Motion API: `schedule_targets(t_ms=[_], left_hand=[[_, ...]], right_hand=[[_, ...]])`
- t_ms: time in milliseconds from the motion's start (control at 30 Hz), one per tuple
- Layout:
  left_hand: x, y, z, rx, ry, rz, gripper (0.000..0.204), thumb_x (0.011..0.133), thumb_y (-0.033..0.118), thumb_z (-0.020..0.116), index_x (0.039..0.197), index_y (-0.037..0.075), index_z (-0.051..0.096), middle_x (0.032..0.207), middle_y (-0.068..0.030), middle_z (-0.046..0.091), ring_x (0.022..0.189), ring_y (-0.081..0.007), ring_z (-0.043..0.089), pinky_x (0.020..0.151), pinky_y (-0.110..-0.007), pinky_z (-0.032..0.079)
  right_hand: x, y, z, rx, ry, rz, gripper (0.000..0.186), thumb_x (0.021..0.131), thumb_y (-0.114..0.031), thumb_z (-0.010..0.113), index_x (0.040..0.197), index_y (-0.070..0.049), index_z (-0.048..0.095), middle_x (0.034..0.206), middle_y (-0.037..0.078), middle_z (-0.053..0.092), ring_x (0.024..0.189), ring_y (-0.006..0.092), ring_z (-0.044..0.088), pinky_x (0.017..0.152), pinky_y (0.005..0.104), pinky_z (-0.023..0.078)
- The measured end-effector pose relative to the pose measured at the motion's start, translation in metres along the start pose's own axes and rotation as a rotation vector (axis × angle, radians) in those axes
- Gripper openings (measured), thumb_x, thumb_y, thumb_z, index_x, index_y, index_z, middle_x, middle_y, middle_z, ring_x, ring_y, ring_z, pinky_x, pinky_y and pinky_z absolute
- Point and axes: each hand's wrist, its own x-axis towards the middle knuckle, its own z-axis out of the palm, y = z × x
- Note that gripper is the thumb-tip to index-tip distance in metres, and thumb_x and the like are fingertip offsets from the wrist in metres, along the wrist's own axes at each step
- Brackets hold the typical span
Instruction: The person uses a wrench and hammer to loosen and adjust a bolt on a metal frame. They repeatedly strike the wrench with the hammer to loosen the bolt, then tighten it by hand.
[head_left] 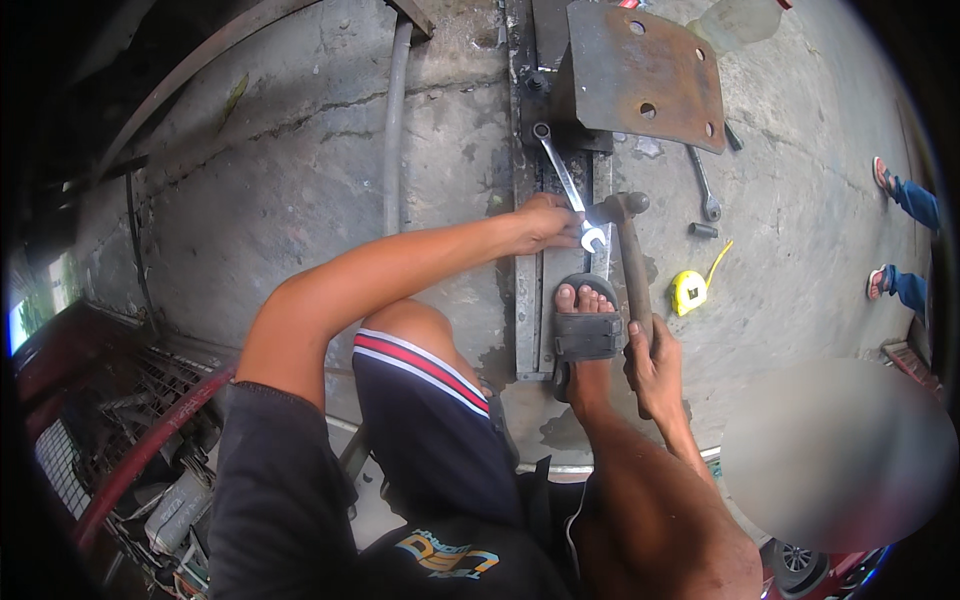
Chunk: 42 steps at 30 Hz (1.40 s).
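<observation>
My left hand (545, 224) is closed on a shiny combination wrench (566, 180). The wrench's ring end lies by the foot of a rusty steel bracket with a holed plate (650, 75); whether it sits on a bolt I cannot tell. Its open end points back toward me. Gripped low on its handle by my right hand (655, 368) is a ball-peen hammer (634, 262). The hammer's head is right beside the wrench's open end; whether they touch is unclear. Beneath both tools runs a long dark steel channel (528, 325), with my sandalled foot (588, 325) resting on it.
On the concrete to the right lie a yellow tape measure (689, 292), a ratchet wrench (705, 187) and a dark socket (703, 230). A grey pipe (396, 130) runs along the left. Another person's legs (912, 200) show at the far right, and red metalwork (150, 455) stands lower left.
</observation>
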Motion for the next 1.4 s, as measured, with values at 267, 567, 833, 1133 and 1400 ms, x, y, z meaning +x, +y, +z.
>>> schedule_targets(t_ms=[267,567,833,1133,1400], left_hand=[[-0.002,0.009,-0.010,0.130,-0.097,-0.009,0.029,0.100,0.013,0.059,0.124,-0.003,0.056,0.123,-0.0161,0.064,0.111,-0.0269,0.066,0.095,-0.038,0.058],[0.008,0.002,-0.017,0.085,-0.134,-0.014,0.030,0.098,0.018,0.064,0.120,0.000,0.056,0.118,-0.0136,0.068,0.110,-0.0247,0.067,0.094,-0.038,0.058],[-0.049,0.019,-0.058,0.309,-0.143,0.035,0.028,0.102,0.031,0.058,0.115,0.007,0.057,0.106,-0.0058,0.068,0.095,-0.0184,0.070,0.078,-0.032,0.060],[-0.077,0.054,-0.141,0.626,-0.029,0.078,0.031,0.106,0.035,0.050,0.103,0.005,0.058,0.070,0.0046,0.047,0.060,-0.0071,0.051,0.053,-0.024,0.042],[-0.073,0.113,-0.154,1.004,-0.077,0.204,0.038,0.105,0.040,0.051,0.094,0.005,0.063,0.066,0.0064,0.038,0.058,-0.0056,0.037,0.053,-0.024,0.036]], right_hand=[[-0.027,0.015,0.011,0.175,0.115,0.121,0.028,0.102,-0.023,0.057,0.089,0.002,0.055,0.057,0.004,0.052,0.046,0.0107,0.049,0.044,0.0306,0.039],[-0.043,0.014,0.025,0.170,0.157,0.126,0.028,0.101,-0.022,0.058,0.091,0.003,0.057,0.058,0.006,0.055,0.047,0.0125,0.050,0.045,0.0323,0.040],[-0.044,0.035,0.023,0.091,0.158,0.105,0.028,0.100,-0.024,0.060,0.096,0.004,0.059,0.060,0.011,0.057,0.052,0.0172,0.055,0.052,0.0351,0.044],[-0.043,0.038,0.022,0.133,0.152,0.117,0.029,0.101,-0.025,0.059,0.098,0.004,0.061,0.057,0.009,0.056,0.047,0.0155,0.053,0.047,0.0340,0.042],[-0.040,0.041,0.023,0.095,0.154,0.091,0.030,0.101,-0.026,0.059,0.099,0.004,0.060,0.058,0.010,0.056,0.048,0.0167,0.054,0.049,0.0349,0.043]])
